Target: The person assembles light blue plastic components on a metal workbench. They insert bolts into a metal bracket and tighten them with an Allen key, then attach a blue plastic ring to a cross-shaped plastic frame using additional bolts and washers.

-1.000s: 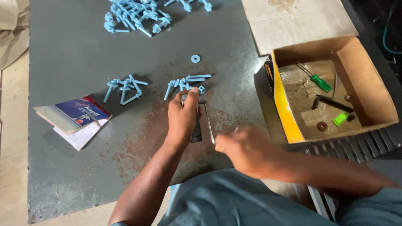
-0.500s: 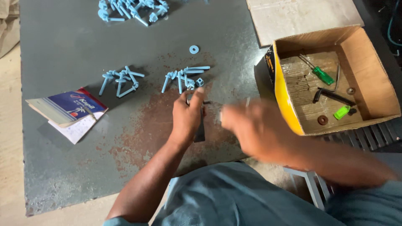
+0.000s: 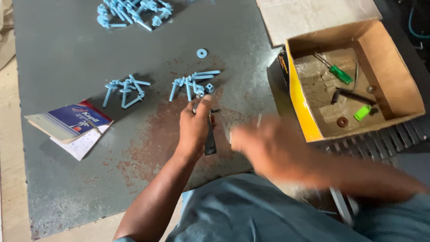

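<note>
My left hand rests on the rusty grey metal tabletop, fingers closed around a dark flat tool that sticks out below the palm. Its thumb points at a small pile of light blue bolts just beyond it. To the right of the tool, my right hand is a motion blur. A thin pale piece shows near its fingers; whether the hand holds it is unclear.
A second blue bolt pile lies left, a larger heap at the far edge, and a lone blue washer. A small booklet sits at left. At right stands an open cardboard box holding a green-handled screwdriver.
My right hand swung from beside the tool out to the right and back, now blurred. My left hand stayed on the dark tool. The view shifted slightly.
</note>
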